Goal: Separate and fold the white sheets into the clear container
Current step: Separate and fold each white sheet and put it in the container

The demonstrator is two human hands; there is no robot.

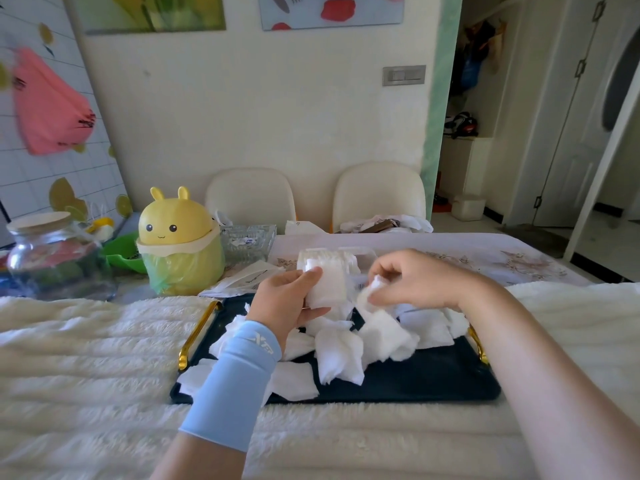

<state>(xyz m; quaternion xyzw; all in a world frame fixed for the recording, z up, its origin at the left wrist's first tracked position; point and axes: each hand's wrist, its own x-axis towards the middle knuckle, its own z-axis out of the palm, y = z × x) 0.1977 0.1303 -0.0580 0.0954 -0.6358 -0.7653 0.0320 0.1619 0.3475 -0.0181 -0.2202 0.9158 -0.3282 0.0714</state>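
Head view: left hand (287, 301) grips white sheets (329, 289), right hand (412, 275) pinches one.

Two cream chairs (251, 195) stand against a white wall (242, 109).

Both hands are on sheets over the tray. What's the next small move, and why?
Probably slip the folded sheet in the left hand into the container right behind it: it looks flat and ready, and folded ones already stand there. The right hand pinches a crumpled sheet that needs folding after.
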